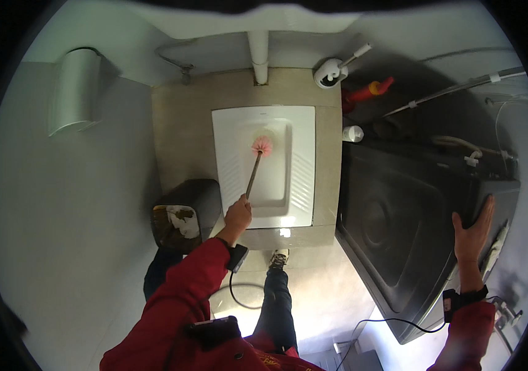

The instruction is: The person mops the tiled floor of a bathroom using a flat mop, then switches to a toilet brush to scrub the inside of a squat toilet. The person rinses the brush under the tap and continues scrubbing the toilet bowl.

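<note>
My left hand [238, 214] is closed around the handle of a toilet brush [254, 174]. Its pink bristle head rests in the basin of a white ceramic squat toilet [264, 215], towards the far end. On the right, my right hand [473, 234] lies flat with fingers apart on the top of a dark grey washing machine [384, 208], holding nothing. Red sleeves and a black strapped device at each wrist cover my forearms.
A dark waste bin [208, 199] holding paper stands left of the toilet. A white brush holder [330, 74], a red object [361, 94] and a white bottle [353, 134] are at the back right. A white pipe [259, 55] meets the raised tiled floor behind the toilet.
</note>
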`<state>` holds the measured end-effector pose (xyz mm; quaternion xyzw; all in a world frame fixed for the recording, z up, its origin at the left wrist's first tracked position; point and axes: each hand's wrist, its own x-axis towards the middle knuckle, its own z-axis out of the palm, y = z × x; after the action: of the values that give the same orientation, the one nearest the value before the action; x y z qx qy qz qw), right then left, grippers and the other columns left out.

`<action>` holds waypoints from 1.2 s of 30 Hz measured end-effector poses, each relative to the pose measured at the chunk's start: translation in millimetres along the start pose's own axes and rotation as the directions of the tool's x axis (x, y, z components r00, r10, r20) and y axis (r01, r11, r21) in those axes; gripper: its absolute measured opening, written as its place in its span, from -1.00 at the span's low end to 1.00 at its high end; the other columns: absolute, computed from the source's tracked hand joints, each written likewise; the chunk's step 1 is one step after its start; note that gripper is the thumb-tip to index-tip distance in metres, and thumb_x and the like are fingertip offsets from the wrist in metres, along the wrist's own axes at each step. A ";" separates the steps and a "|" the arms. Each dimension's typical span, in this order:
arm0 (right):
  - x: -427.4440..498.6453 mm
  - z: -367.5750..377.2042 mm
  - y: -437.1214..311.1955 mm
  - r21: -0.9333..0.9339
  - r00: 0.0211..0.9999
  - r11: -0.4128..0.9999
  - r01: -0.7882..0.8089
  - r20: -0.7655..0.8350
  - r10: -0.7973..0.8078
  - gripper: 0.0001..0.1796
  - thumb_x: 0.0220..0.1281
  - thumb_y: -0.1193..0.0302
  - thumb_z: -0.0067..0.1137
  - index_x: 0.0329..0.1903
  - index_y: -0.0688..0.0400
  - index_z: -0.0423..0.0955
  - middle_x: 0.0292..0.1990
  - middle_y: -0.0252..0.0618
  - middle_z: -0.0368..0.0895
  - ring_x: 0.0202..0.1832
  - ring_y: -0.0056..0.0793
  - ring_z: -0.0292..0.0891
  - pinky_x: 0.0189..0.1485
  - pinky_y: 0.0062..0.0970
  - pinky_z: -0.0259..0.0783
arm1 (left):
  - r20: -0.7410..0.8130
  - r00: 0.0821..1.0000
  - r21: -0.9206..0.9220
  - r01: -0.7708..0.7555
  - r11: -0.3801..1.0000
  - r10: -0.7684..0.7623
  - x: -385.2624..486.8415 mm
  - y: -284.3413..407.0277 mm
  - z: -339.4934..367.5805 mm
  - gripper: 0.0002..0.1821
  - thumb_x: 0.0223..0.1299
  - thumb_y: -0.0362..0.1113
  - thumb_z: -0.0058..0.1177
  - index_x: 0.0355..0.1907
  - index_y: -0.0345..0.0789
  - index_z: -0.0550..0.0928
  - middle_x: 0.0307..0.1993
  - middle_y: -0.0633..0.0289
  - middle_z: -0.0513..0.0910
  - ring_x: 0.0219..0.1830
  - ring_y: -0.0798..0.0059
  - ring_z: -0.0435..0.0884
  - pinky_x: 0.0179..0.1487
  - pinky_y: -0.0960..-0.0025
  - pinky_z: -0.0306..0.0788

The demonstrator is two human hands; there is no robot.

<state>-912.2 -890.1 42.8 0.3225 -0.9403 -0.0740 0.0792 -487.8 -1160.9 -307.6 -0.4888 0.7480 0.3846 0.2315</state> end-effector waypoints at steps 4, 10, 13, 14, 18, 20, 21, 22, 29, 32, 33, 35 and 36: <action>0.4 1.0 -0.3 0.046 0.999 0.999 -0.016 0.029 0.015 -0.02 -0.08 0.35 0.30 0.38 0.25 -0.07 0.35 0.05 0.03 0.39 -0.04 -0.05 0.39 -0.24 -0.04 | 0.003 0.998 0.095 -0.064 0.993 0.064 87.8 -19.6 32.1 -0.64 0.30 -0.18 -0.26 0.03 -0.34 0.44 -0.22 -0.08 0.60 -0.18 -0.01 0.57 -0.13 0.04 0.43; -2.5 0.7 -10.3 0.072 0.977 0.981 -0.180 0.125 0.170 -0.06 -0.03 0.32 0.28 0.38 0.24 -0.05 0.33 0.05 0.08 0.37 -0.07 0.02 0.39 -0.30 -0.04 | 0.278 0.921 -0.613 -0.049 0.789 0.274 245.6 -39.4 75.6 -0.76 0.23 -0.25 -0.17 -0.46 -0.36 0.47 -0.57 0.09 0.58 -0.58 0.19 0.55 -0.56 0.21 0.39; -1.4 3.0 -6.8 0.042 0.985 0.989 -0.141 0.103 0.136 -0.05 -0.02 0.29 0.28 0.38 0.23 -0.05 0.34 0.04 0.07 0.37 -0.08 0.00 0.39 -0.28 -0.04 | 0.036 0.950 0.167 -0.312 0.935 0.310 239.9 -13.3 87.7 -0.82 0.22 -0.31 -0.15 -0.39 -0.33 0.53 -0.52 0.14 0.62 -0.53 0.26 0.61 -0.51 0.23 0.45; -1.6 2.3 -5.4 0.054 0.989 0.993 -0.106 0.114 0.099 -0.05 -0.02 0.28 0.28 0.39 0.22 -0.05 0.34 0.03 0.07 0.38 -0.07 -0.01 0.39 -0.27 -0.04 | -0.030 0.961 0.503 -0.224 0.835 0.276 222.7 -7.3 82.7 -0.83 0.22 -0.33 -0.14 -0.37 -0.31 0.55 -0.50 0.16 0.64 -0.51 0.29 0.63 -0.49 0.24 0.47; 0.3 2.3 0.5 -0.009 0.994 0.997 -0.076 0.079 0.076 -0.04 -0.02 0.27 0.28 0.39 0.21 -0.07 0.35 0.02 0.04 0.39 -0.05 -0.04 0.39 -0.25 -0.05 | 0.042 0.931 0.562 -0.322 0.762 0.362 124.6 15.8 34.3 -0.64 0.22 -0.31 -0.16 0.04 -0.38 0.49 -0.47 0.08 0.65 -0.43 0.22 0.66 -0.41 0.18 0.49; 0.4 1.1 -0.1 -0.002 0.998 1.000 -0.030 0.061 0.030 -0.03 -0.03 0.28 0.29 0.39 0.21 -0.08 0.36 0.02 0.02 0.39 -0.03 -0.06 0.40 -0.23 -0.06 | 0.018 0.978 0.332 -0.200 0.922 0.206 64.9 13.9 -8.1 -0.64 0.26 -0.18 -0.16 0.09 -0.14 0.46 -0.44 0.04 0.63 -0.36 0.07 0.63 -0.29 0.00 0.46; 0.6 0.7 -1.2 0.000 0.998 0.999 -0.033 0.055 0.033 -0.03 -0.03 0.28 0.28 0.39 0.21 -0.08 0.36 0.02 0.01 0.40 -0.03 -0.07 0.40 -0.23 -0.06 | -0.008 0.984 0.262 -0.172 0.950 0.181 35.5 13.0 -27.0 -0.64 0.26 -0.15 -0.17 0.10 -0.07 0.45 -0.42 0.02 0.63 -0.33 -0.01 0.60 -0.26 -0.04 0.44; 0.0 -0.2 -2.4 0.005 0.998 1.000 -0.030 0.046 0.030 -0.02 -0.04 0.28 0.28 0.39 0.22 -0.09 0.37 0.02 -0.01 0.40 -0.03 -0.08 0.40 -0.23 -0.07 | -0.024 0.990 0.192 -0.132 0.972 0.139 9.8 8.7 -47.8 -0.65 0.27 -0.12 -0.18 0.09 -0.06 0.46 -0.38 -0.01 0.63 -0.31 -0.06 0.59 -0.22 -0.04 0.43; 1.4 -2.2 -1.8 0.032 1.000 0.999 -0.002 0.030 0.001 0.00 -0.07 0.33 0.29 0.39 0.25 -0.11 0.37 0.04 -0.03 0.41 -0.03 -0.12 0.42 -0.22 -0.12 | -0.342 0.940 0.293 0.097 0.951 0.009 -3.5 -96.3 -168.6 -0.65 0.28 -0.09 -0.20 -0.17 -0.28 0.60 -0.35 -0.04 0.63 -0.23 -0.04 0.60 -0.15 0.01 0.44; 0.1 -1.2 0.8 0.013 1.000 1.000 0.000 0.031 0.000 0.00 -0.07 0.33 0.29 0.38 0.26 -0.11 0.37 0.05 -0.03 0.41 -0.03 -0.11 0.42 -0.23 -0.11 | -0.369 0.929 0.402 0.189 0.896 -0.031 57.9 -145.8 -198.0 -0.65 0.25 -0.16 -0.15 -0.35 -0.42 0.59 -0.29 -0.07 0.62 -0.18 0.00 0.59 -0.12 0.06 0.44; -0.3 -0.8 1.2 0.023 0.999 1.000 -0.014 0.030 0.013 0.00 -0.08 0.33 0.29 0.38 0.27 -0.11 0.37 0.05 -0.03 0.41 -0.03 -0.11 0.42 -0.22 -0.11 | -0.287 0.947 0.591 0.056 0.805 0.145 71.9 -152.1 -199.2 -0.67 0.24 -0.18 -0.14 -0.37 -0.44 0.58 -0.28 -0.08 0.62 -0.17 0.00 0.58 -0.11 0.07 0.44; -1.0 -0.2 1.3 0.021 1.000 1.000 0.012 0.006 -0.012 0.00 -0.08 0.33 0.29 0.38 0.27 -0.10 0.36 0.06 -0.03 0.41 -0.02 -0.12 0.42 -0.22 -0.11 | -0.124 0.940 0.761 -0.115 0.638 0.317 79.9 -148.5 -188.3 -0.72 0.21 -0.22 -0.10 -0.37 -0.43 0.58 -0.27 -0.07 0.61 -0.18 0.00 0.58 -0.10 0.08 0.44; -0.8 0.2 1.0 0.030 1.000 1.000 -0.005 0.010 0.005 0.00 -0.08 0.33 0.30 0.38 0.27 -0.10 0.36 0.06 -0.03 0.41 -0.02 -0.12 0.42 -0.21 -0.10 | -0.027 0.965 0.776 -0.145 0.614 0.262 74.2 -135.2 -169.3 -0.75 0.19 -0.24 -0.08 -0.35 -0.40 0.58 -0.28 -0.06 0.61 -0.19 -0.01 0.58 -0.11 0.08 0.44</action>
<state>-912.3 -888.8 42.7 0.3208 -0.9426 -0.0611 0.0697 -390.7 -1368.3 -307.4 -0.2809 0.9048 0.0197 0.3194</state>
